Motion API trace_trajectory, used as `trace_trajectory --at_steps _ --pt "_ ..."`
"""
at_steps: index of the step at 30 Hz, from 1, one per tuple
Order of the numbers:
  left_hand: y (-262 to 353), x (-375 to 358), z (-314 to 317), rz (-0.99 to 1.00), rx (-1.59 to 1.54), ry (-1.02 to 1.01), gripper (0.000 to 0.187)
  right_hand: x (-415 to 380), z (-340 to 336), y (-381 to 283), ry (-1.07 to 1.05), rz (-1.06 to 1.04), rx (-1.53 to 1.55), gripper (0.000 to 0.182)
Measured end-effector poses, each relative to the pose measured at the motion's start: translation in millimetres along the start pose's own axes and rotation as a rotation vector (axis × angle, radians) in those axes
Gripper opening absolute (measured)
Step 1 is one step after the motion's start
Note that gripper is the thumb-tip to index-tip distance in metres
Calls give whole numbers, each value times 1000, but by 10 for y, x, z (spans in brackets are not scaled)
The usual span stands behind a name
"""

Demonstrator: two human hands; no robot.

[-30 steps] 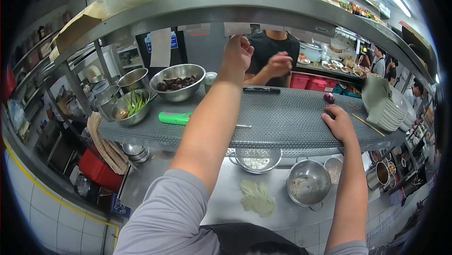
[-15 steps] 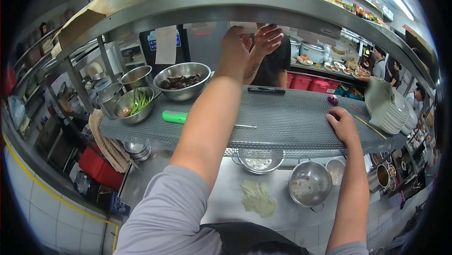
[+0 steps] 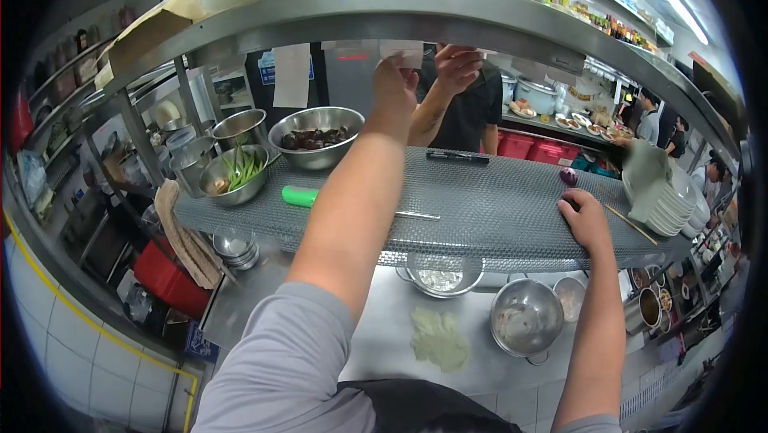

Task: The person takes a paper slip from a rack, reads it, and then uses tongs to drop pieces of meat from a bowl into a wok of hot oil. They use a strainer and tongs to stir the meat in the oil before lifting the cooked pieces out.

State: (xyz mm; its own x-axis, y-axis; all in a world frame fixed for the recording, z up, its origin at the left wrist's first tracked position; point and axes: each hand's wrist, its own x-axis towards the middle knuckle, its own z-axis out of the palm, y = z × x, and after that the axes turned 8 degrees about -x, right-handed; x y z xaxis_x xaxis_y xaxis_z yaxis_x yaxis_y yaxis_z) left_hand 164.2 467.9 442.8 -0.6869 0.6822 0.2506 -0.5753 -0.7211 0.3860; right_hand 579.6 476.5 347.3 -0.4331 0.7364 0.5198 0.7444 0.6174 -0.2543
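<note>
My left hand (image 3: 394, 83) is raised to the underside of the steel rail, its fingers closed at a white paper slip (image 3: 410, 54) that hangs there; the fingertips are partly hidden. My right hand (image 3: 586, 215) rests on the grey mesh mat (image 3: 496, 201) of the shelf, fingers curled, with nothing seen in it. Just beyond it lies a small purple onion (image 3: 568, 177), with a thin stick (image 3: 632, 225) to its right. Under my left forearm lies a green-handled tool (image 3: 300, 196) with a metal rod. A black marker (image 3: 457, 157) lies near the far edge.
A co-worker's hand (image 3: 458, 71) is raised across the shelf. Bowls of dark pieces (image 3: 314, 159) and green vegetables (image 3: 254, 189) stand left, stacked white dishes (image 3: 662, 209) right. Below are a steel bowl (image 3: 526, 317) and a pale green cloth (image 3: 441, 339). The steel rail (image 3: 320, 19) crosses overhead.
My left hand has shifted slightly left, its fingers now at the paper slip. The co-worker's hand has closed and moved a little. My right hand has stayed on the mat.
</note>
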Motion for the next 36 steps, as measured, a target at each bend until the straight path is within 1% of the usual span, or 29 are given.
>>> trace_trajectory --at_steps 2,3,5,8,9,11,12,14,15,17,18,20,21,23,24,26,27,29,30,32,33,35,36 --pt "74 107 -5 5 -43 -32 10 -9 3 -6 -2 -8 -3 32" --pt "113 109 30 -1 -44 -33 10 -15 9 2 -2 -2 -6 32" --pt "171 105 110 63 -45 -95 7 -16 20 18 19 -15 -16 32" --pt "165 64 83 13 -85 -117 10 -18 9 -3 4 8 -11 32" --pt "175 -92 112 9 -85 -121 10 -20 9 5 7 13 -12 32" --pt "255 -491 220 -9 -29 -329 16 -9 15 21 -12 17 -9 33" --pt "233 -405 196 -8 -29 -329 16 -7 18 21 -12 17 -8 33" --pt "152 -92 86 96 14 -259 33 -8 29 21 -5 32 0 34" --pt "172 -29 50 97 15 -260 33 -6 30 21 -4 32 2 34" --pt "227 91 -47 7 73 -574 24 -11 27 22 -1 28 -3 34" --pt "253 53 -25 5 75 -573 24 -15 27 21 -2 29 -2 34" --pt "309 -12 46 45 7 -493 29 -15 24 16 1 25 -6 34" --pt "360 -99 134 44 8 -492 29 -21 19 7 -1 27 -5 34" --pt "448 -251 297 62 -92 -270 31 -22 8 -14 8 31 -5 34" --pt "425 -194 260 61 -91 -269 31 -18 6 -6 8 32 -5 34" --pt "349 10 100 111 -52 -426 23 -9 18 18 -1 19 11 34" --pt "320 16 45 112 -48 -426 23 -10 34 28 -1 18 15 34" --pt "208 16 -53 46 -76 -356 11 -4 54 50 19 20 14 34" --pt "179 -63 -46 46 -76 -357 11 -6 49 43 19 20 15 34" --pt "134 -242 -3 69 -125 32 8 -19 28 21 14 29 8 33" --pt "89 -200 -25 67 -125 32 8 -22 21 19 14 31 7 33" --pt "15 -114 -79 -33 -30 61 18 -18 19 13 3 38 13 34" --pt "-2 -161 -74 -31 -27 63 18 -7 25 22 0 37 17 34"
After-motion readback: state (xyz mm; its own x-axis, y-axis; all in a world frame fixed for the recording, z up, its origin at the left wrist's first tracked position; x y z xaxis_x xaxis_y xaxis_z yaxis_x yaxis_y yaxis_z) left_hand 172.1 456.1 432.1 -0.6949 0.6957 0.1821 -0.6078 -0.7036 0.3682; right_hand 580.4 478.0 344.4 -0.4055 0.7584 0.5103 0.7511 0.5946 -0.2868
